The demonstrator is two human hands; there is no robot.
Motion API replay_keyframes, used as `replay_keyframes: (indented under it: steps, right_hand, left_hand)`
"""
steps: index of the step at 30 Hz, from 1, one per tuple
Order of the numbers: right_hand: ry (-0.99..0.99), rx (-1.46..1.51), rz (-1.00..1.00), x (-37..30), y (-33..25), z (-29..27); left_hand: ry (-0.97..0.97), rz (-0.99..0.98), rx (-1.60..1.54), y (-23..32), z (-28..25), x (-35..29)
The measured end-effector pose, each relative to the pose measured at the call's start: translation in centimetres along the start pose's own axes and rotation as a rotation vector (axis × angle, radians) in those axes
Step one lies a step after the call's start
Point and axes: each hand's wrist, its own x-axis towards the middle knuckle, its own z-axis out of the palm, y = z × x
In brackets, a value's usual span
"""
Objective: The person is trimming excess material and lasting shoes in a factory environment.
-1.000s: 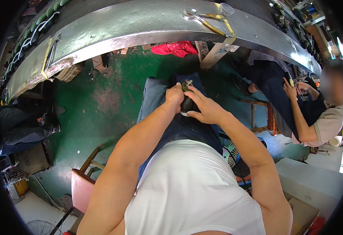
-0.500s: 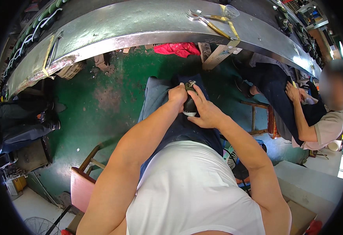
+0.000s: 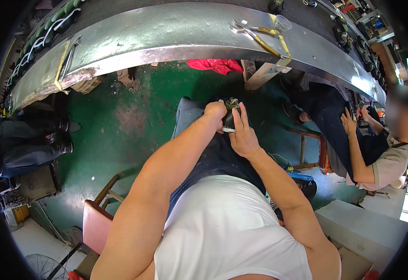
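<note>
No text, label, brand mark, number or sign can be read anywhere in the head view, from its middle out to its dark, curved rim.

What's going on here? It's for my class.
A person's left hand holds a dark item with a white edge above the lap, and the right hand lies against it, fingers extended. Open pliers lie on the metal bench ahead. To the right sits another person; what they handle is unclear.
</note>
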Motion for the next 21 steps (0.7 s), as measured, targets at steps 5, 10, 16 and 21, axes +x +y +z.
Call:
replay_keyframes:
  steps: [5,10,16,21]
  right_hand:
    - [0.011,-0.029,0.010,2.6,-0.7,-0.4]
    - [-0.179,0.095,-0.057,3.6,-0.6,-4.0]
    - [-0.254,0.250,0.051,4.0,0.7,-4.1]
    - [-0.298,0.191,-0.003,4.7,0.8,-5.2]
  left_hand:
    - [-0.218,-0.065,0.104,2.4,-2.2,-0.3]
    - [-0.257,-0.080,0.016,2.2,-2.3,-1.1]
    - [-0.197,-0.016,0.020,0.8,-1.9,0.4]
    - [-0.173,-0.025,0.015,0.3,-1.1,0.3]
